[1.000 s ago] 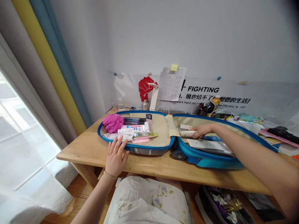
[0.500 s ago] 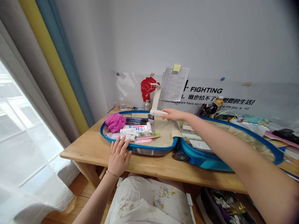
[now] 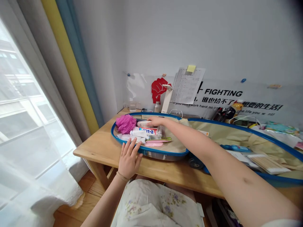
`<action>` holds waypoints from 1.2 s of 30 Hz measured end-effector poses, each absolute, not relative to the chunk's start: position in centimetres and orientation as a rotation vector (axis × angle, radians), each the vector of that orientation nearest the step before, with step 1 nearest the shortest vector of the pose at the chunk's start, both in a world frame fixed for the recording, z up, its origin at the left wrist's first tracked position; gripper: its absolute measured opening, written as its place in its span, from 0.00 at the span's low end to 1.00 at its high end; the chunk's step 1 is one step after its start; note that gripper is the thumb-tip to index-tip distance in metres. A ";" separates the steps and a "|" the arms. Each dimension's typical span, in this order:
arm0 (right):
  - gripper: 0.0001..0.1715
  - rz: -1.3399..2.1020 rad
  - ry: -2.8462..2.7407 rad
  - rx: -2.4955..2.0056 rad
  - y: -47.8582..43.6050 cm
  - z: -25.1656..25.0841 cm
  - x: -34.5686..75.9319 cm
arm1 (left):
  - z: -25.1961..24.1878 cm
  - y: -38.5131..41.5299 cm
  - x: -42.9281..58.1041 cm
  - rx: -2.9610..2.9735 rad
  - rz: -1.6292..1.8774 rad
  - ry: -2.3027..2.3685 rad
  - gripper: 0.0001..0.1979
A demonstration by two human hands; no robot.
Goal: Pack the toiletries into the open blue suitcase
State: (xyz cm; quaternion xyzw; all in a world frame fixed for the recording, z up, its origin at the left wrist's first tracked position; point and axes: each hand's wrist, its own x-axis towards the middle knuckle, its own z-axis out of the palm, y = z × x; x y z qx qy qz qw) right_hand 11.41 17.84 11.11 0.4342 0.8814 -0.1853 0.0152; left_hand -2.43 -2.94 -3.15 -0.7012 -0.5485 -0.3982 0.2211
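An open blue-rimmed suitcase (image 3: 174, 154) lies across the wooden desk. Inside its left half, my right hand (image 3: 156, 121) grips a white cylindrical bottle (image 3: 142, 124), laid level above the toiletries. My left hand (image 3: 129, 159) rests on the front rim with its fingers spread, holding nothing. Beside the bottle sits a magenta bath puff (image 3: 126, 124). In front of it are a toothpaste box or tube (image 3: 155, 130), a white tube (image 3: 138, 133) and a pink item (image 3: 153, 144). Dark long items behind the bottle are mostly covered by my hand.
The suitcase's right half holds a blue item (image 3: 234, 148) and a pack of wooden sticks (image 3: 268, 162). Behind stand a white lamp (image 3: 167, 99), a small jar (image 3: 157, 107) and a yellow-labelled bottle (image 3: 236, 107). A curtain (image 3: 71, 78) hangs at left.
My right hand has carried the white bottle left and down, from above the suitcase's back edge to among the toiletries. The view has turned right; my left hand stays on the rim.
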 end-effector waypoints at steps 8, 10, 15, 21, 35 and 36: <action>0.21 -0.623 2.647 1.353 18.1 9.9 10.6 | -3.2 -2.9 -2.5 -1.944 -1.091 -1.507 0.25; 0.20 -0.606 2.655 1.337 18.0 9.6 10.4 | -3.1 -2.9 -2.4 -1.939 -1.092 -1.500 0.25; 0.19 -0.502 2.710 1.302 17.7 9.5 9.8 | -3.0 -2.9 -2.4 -1.931 -1.091 -1.495 0.25; 0.19 -0.357 2.801 1.276 16.8 9.5 8.8 | -3.0 -2.9 -2.5 -1.929 -1.082 -1.493 0.24; 0.23 -0.334 2.695 1.823 19.9 17.1 28.3 | -3.1 -2.9 -2.5 -1.934 -1.120 -1.485 0.26; 0.22 -0.335 2.643 1.848 19.7 16.8 30.5 | -3.1 -2.9 -2.5 -1.934 -1.122 -1.480 0.26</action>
